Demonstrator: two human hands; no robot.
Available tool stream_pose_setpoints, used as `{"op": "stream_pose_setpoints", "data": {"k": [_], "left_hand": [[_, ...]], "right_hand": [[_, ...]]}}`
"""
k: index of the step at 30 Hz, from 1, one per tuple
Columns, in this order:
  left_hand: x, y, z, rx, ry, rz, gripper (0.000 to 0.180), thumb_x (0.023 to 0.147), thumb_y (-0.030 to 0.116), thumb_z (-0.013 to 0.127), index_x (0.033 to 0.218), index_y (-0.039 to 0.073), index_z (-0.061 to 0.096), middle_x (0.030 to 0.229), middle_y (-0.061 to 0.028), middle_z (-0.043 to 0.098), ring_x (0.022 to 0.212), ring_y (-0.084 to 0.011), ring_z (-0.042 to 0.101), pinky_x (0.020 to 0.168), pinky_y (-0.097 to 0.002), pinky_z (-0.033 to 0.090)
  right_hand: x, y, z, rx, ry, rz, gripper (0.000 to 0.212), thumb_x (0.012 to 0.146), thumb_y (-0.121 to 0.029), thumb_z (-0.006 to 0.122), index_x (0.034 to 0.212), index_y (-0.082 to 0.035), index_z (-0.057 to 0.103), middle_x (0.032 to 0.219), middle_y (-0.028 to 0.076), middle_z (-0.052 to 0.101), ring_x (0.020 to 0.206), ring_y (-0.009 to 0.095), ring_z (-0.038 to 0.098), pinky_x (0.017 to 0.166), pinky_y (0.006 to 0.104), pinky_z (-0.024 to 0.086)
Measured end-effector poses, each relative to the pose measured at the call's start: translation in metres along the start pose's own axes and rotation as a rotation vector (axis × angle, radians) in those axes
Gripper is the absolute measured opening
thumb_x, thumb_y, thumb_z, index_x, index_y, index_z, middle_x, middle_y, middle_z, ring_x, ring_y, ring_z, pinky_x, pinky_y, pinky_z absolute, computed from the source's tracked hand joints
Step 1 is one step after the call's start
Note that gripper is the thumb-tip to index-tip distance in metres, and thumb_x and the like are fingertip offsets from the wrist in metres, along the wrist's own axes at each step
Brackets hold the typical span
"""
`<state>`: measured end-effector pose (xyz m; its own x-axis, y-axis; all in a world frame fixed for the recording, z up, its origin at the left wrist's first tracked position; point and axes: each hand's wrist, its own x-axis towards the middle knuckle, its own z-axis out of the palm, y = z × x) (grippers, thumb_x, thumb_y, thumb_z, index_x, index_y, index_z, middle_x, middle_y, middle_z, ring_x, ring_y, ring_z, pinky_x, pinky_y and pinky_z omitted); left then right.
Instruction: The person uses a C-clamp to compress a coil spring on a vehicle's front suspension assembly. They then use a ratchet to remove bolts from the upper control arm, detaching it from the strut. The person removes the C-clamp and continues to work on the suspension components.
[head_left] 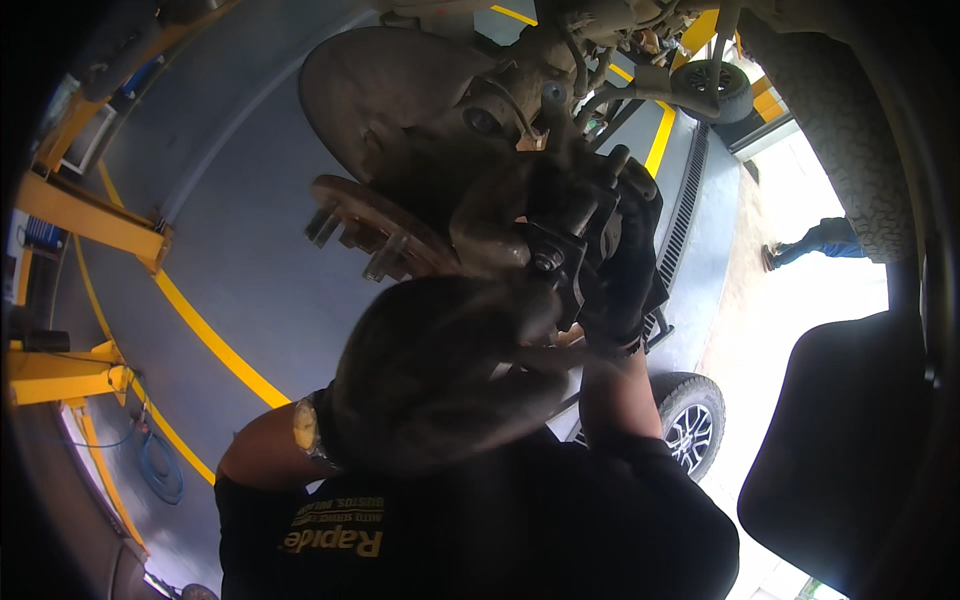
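Observation:
My left hand [440,380], in a black glove with a watch [305,428] at the wrist, is closed and blurred in front of the steering knuckle [490,225]. A metal bar [550,355] shows by its fingers; what the hand holds is mostly hidden. To the right, my gloved right hand [625,260] is wrapped around a dark metal bracket [570,255] with a bolt [547,260], against the knuckle. Left of both hands is a rusty wheel hub [390,225] with bare studs. Behind it stands a round brake dust shield [385,95].
Suspension arms [600,85] hang overhead. Yellow lift arms [95,225] stand at the left, beside a coiled blue hose [160,465]. A wheel [690,430] lies at lower right, another wheel [712,88] farther off. A floor grate [685,190] and a person's leg [820,240] are at right.

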<state>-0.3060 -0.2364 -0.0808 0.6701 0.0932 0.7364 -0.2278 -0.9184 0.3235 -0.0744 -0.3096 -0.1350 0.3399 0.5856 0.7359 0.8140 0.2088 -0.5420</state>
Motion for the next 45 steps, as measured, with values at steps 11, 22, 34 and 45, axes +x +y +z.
{"op": "stream_pose_setpoints", "data": {"k": [11,22,34,45], "left_hand": [[-0.017,0.014,0.009,0.239,-0.147,0.061,0.051,0.082,0.032,0.077,0.123,0.007,0.064,0.127,-0.0164,0.058,0.114,-0.0322,0.060,0.089,-0.0433,0.053],[-0.041,0.024,0.038,0.216,-0.077,-0.152,0.014,0.087,0.006,0.064,0.099,-0.002,0.065,0.095,-0.0169,0.067,0.078,-0.0318,0.066,0.063,-0.0389,0.054],[0.002,0.063,0.055,-0.312,0.291,-0.209,0.040,0.080,0.018,0.078,0.117,0.007,0.067,0.101,-0.0072,0.068,0.087,-0.0240,0.063,0.085,-0.0416,0.047],[0.012,0.060,0.057,0.031,0.321,0.117,0.027,0.071,0.015,0.082,0.094,0.008,0.069,0.081,-0.0027,0.054,0.059,-0.0118,0.053,0.048,-0.0267,0.043]], "right_hand": [[-0.017,0.004,-0.023,-0.236,-0.074,-0.083,0.069,0.065,-0.022,0.082,0.127,-0.002,0.056,0.132,0.022,0.052,0.123,0.043,0.049,0.106,0.0496,0.038],[-0.025,0.008,-0.019,-0.020,-0.050,-0.017,0.071,0.066,-0.031,0.084,0.126,-0.004,0.057,0.123,0.021,0.053,0.123,0.043,0.045,0.103,0.0510,0.039],[-0.038,0.010,-0.055,-0.043,0.002,0.019,0.055,0.083,-0.030,0.073,0.125,0.002,0.060,0.131,0.020,0.057,0.125,0.032,0.054,0.103,0.0427,0.045],[-0.037,-0.008,-0.068,-0.138,0.040,-0.052,0.046,0.088,-0.024,0.065,0.124,0.003,0.058,0.124,0.022,0.061,0.121,0.038,0.057,0.102,0.0438,0.045]]}}
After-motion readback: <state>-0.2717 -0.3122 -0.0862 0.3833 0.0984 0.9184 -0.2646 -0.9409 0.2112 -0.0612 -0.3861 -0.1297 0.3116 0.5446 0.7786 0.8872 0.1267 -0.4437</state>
